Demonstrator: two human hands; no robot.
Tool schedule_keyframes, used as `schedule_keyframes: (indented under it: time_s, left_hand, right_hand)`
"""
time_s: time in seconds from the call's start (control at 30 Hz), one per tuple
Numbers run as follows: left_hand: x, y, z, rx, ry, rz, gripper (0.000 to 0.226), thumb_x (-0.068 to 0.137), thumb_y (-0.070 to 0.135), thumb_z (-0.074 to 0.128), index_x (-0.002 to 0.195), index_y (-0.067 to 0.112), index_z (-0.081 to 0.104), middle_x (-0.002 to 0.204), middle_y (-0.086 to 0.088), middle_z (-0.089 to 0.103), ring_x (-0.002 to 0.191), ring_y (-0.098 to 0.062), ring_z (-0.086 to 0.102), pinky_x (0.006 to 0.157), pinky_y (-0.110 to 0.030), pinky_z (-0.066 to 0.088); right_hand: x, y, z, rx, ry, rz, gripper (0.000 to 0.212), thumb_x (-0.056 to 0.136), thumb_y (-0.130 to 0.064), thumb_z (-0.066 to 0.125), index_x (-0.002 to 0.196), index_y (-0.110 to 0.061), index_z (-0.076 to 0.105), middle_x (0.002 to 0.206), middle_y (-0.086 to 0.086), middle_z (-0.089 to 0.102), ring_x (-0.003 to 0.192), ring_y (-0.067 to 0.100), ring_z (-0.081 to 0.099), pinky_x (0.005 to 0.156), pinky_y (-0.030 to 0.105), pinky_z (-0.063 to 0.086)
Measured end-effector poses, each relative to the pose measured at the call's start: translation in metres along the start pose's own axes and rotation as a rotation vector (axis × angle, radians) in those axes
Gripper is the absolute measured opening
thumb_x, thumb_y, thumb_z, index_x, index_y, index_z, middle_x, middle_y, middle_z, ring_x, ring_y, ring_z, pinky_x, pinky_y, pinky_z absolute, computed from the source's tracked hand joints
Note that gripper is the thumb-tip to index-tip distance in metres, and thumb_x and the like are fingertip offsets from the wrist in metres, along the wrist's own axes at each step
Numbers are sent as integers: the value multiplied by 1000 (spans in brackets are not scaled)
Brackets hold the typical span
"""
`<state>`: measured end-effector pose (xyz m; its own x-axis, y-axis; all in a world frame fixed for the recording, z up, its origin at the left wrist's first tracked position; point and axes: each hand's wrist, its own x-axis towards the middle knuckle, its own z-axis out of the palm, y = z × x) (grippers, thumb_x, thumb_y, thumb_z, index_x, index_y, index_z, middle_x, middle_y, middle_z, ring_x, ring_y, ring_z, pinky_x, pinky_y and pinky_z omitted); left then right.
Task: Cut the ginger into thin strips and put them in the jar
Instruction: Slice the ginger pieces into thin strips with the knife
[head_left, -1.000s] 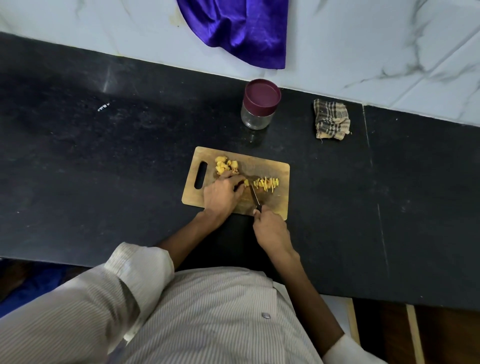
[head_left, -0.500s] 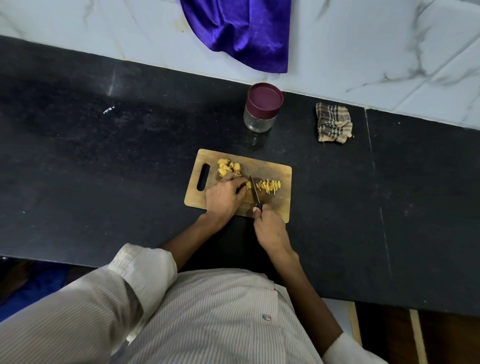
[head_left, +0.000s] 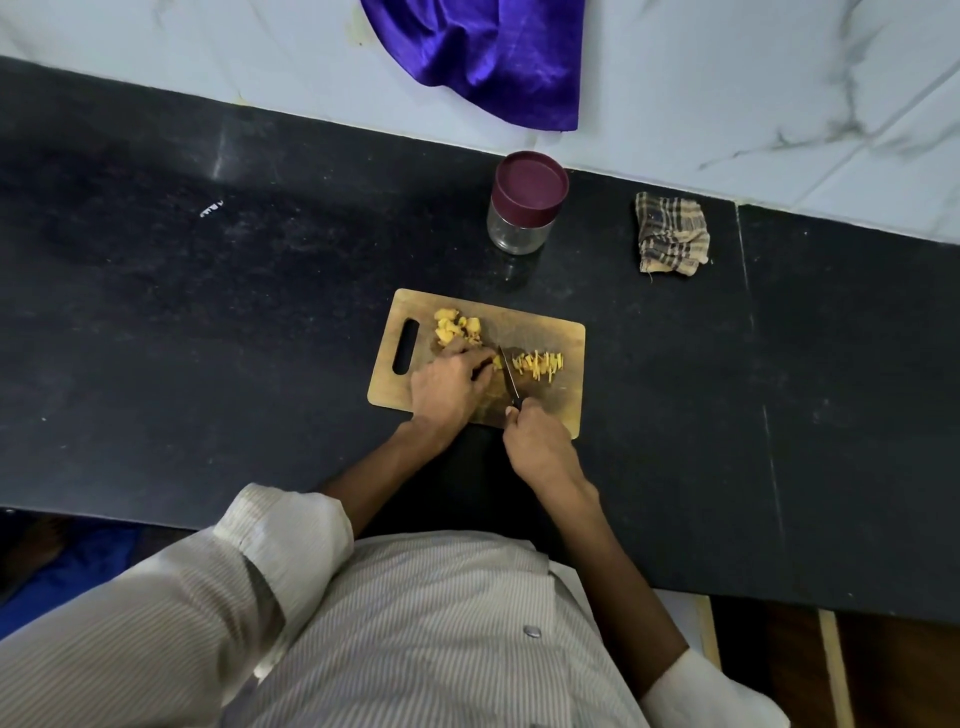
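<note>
A wooden cutting board lies on the black counter. Yellow ginger chunks sit at its far left, and a row of thin cut strips lies at the right. My left hand pinches a small ginger piece against the board. My right hand grips the handle of a knife, whose blade stands between the held piece and the strips. A glass jar with a maroon lid on it stands behind the board.
A folded checked cloth lies at the back right of the black counter. A purple cloth hangs on the white marble wall behind the jar. The counter's front edge runs close to my body.
The knife blade has shifted slightly left toward the held piece; the hands stay in place on the board. The camera has tilted a little.
</note>
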<state>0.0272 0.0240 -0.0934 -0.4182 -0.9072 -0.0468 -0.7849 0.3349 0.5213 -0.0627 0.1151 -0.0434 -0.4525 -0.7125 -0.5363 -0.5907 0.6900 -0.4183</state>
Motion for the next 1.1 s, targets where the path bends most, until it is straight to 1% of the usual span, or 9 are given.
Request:
schedule_keyframes:
  time_s: [0.07, 0.2, 0.43, 0.53, 0.63, 0.77, 0.9, 1.03, 1.1]
  left_hand:
    - [0, -1, 0, 4, 0, 2, 29, 95, 38, 54, 121, 31, 64, 120, 4, 59, 95, -18, 62, 74, -35, 53]
    - [1, -2, 2, -18, -5, 0, 29, 94, 38, 54, 120, 29, 65, 120, 3, 60, 95, -19, 62, 75, -37, 53]
    - [3, -2, 1, -44, -24, -4, 28, 94, 37, 55, 119, 29, 65, 119, 2, 60, 98, -20, 61, 79, -38, 52]
    - [2, -3, 0, -40, -26, -1, 29, 94, 37, 55, 120, 29, 64, 120, 3, 59, 99, -19, 60, 80, -38, 52]
    - [2, -2, 0, -34, -18, -5, 27, 94, 37, 54, 118, 30, 65, 119, 4, 59, 97, -18, 61, 79, -37, 51]
    - [0, -2, 0, -34, -15, -16, 26, 94, 38, 54, 117, 31, 65, 120, 5, 58, 97, -17, 61, 78, -35, 50]
    - [1, -1, 0, -32, -19, -7, 27, 95, 37, 54, 118, 30, 65, 120, 4, 58, 98, -17, 60, 79, -35, 50]
    - [0, -1, -2, -18, -11, -4, 27, 95, 38, 54, 119, 30, 64, 120, 3, 58, 98, -17, 60, 78, -34, 50]
    - [0, -1, -2, -15, -10, -4, 28, 95, 38, 54, 120, 30, 64, 120, 4, 58, 100, -16, 59, 78, -33, 49]
  right_hand:
    - [-3, 3, 1, -7, -16, 7, 32, 106, -28, 36, 120, -5, 54, 117, 18, 62, 109, 35, 59, 86, 42, 47]
    - [-12, 11, 5, -28, -14, 18, 32, 106, -29, 36, 121, -6, 53, 117, 17, 62, 109, 36, 59, 78, 38, 42]
    - [-10, 4, 10, -23, 71, -5, 28, 107, -28, 34, 116, -7, 50, 109, 17, 64, 100, 34, 62, 72, 37, 41]
    - [-8, 6, 7, 22, 89, 8, 30, 108, -30, 33, 116, -6, 50, 109, 17, 64, 101, 34, 62, 74, 39, 43]
    - [-11, 11, 6, 45, 82, 5, 32, 108, -31, 33, 116, -6, 52, 108, 17, 64, 101, 35, 62, 75, 38, 43]
    - [-12, 12, 2, 101, 84, 9, 33, 108, -33, 34, 119, -8, 53, 107, 14, 65, 99, 31, 63, 82, 44, 50]
    - [-11, 12, -2, 156, 94, 23, 35, 107, -35, 35, 118, -9, 55, 108, 14, 63, 100, 32, 62, 86, 47, 51]
    - [-11, 10, 1, 163, 75, -7, 34, 107, -35, 36, 115, -8, 56, 108, 16, 65, 98, 33, 63, 87, 50, 51]
    - [-11, 9, 3, 160, 55, -26, 34, 107, -34, 36, 115, -7, 56, 109, 16, 65, 99, 33, 63, 87, 49, 51]
